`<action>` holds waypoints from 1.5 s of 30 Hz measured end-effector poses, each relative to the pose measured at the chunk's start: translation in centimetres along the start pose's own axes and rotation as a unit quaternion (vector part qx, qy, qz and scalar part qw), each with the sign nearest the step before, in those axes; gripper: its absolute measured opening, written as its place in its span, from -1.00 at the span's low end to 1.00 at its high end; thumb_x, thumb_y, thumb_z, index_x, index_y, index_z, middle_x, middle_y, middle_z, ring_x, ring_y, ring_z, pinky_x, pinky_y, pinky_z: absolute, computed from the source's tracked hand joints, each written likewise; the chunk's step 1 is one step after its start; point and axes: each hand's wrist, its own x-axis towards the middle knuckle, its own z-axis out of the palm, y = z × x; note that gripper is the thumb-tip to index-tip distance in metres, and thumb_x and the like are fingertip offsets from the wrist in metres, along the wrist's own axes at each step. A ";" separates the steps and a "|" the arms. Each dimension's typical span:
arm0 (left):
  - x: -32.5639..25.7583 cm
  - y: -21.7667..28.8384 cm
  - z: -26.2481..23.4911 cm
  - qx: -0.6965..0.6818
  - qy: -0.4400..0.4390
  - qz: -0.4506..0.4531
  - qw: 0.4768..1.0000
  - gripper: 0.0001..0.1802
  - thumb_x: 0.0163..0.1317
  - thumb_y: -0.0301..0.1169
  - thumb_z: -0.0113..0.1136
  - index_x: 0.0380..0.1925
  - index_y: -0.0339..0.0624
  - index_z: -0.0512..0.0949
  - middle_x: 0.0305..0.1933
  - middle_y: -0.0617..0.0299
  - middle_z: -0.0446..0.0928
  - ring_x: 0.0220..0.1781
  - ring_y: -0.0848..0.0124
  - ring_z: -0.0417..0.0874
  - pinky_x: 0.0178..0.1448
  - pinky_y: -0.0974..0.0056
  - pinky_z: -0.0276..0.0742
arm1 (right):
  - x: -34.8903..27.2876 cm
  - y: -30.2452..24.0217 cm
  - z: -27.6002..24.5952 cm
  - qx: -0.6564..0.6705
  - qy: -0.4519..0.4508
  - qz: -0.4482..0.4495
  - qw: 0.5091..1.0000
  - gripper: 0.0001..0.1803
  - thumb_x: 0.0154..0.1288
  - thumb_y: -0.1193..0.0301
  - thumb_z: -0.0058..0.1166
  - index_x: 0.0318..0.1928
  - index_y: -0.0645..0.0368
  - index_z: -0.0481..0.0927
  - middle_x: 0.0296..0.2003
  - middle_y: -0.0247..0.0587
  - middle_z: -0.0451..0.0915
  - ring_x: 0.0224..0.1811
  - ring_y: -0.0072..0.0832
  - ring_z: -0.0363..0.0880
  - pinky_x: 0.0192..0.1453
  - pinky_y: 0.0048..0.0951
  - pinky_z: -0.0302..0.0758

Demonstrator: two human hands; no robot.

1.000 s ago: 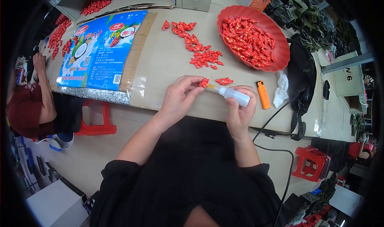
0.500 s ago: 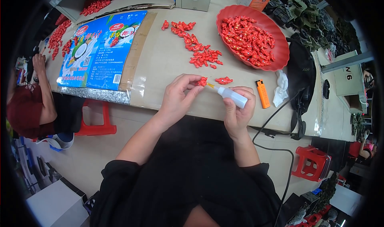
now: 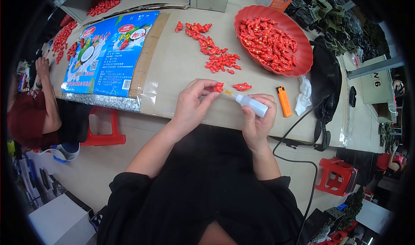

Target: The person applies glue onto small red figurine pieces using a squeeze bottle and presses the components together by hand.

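My left hand [image 3: 193, 104] pinches a small red plastic piece [image 3: 218, 87] between thumb and fingers, just above the table's front edge. My right hand [image 3: 257, 122] grips a small white squeeze bottle [image 3: 250, 104], whose yellow nozzle points at that piece and nearly touches it. Another red piece [image 3: 242, 87] lies on the table just beyond the bottle. A loose trail of several red pieces [image 3: 212, 54] runs across the tabletop farther back.
A red bowl [image 3: 305, 59] full of red pieces stands at the back right. An orange lighter [image 3: 284, 101] and a crumpled white tissue [image 3: 303, 95] lie right of my hands. A blue printed bag [image 3: 106, 55] lies flat at left. Another person [image 3: 30, 111] sits at the far left.
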 end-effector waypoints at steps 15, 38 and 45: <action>0.0 0.0 -0.1 0.009 -0.012 -0.013 1.000 -0.79 0.14 -0.56 0.04 -0.20 -0.39 0.38 -0.22 0.18 0.45 -0.22 0.51 0.54 -0.18 0.47 0.43 | 0.1 -0.1 0.0 0.018 -0.009 0.014 1.000 -0.67 0.13 0.43 0.06 -0.19 0.29 0.24 -0.28 -0.08 0.32 -0.31 -0.46 0.37 -0.27 -0.55 0.38; 0.1 -0.3 0.3 0.009 0.018 0.035 0.999 -0.81 0.02 -0.59 0.12 -0.30 -0.31 0.44 -0.29 0.15 0.45 -0.36 0.43 0.55 -0.28 0.43 0.46 | 0.3 0.0 0.1 -0.025 -0.011 -0.017 0.999 -0.69 0.09 0.46 0.10 -0.23 0.28 0.28 -0.37 -0.11 0.36 -0.37 -0.44 0.36 -0.33 -0.54 0.34; 0.0 -0.1 -0.2 -0.002 -0.029 -0.018 0.999 -0.79 0.15 -0.58 0.00 -0.18 -0.38 0.37 -0.21 0.20 0.44 -0.22 0.52 0.52 -0.14 0.47 0.43 | 0.5 -0.5 -0.2 0.195 0.091 0.123 0.969 -0.70 0.10 0.53 0.07 -0.20 0.26 0.26 -0.31 -0.16 0.36 -0.35 -0.50 0.40 -0.24 -0.55 0.38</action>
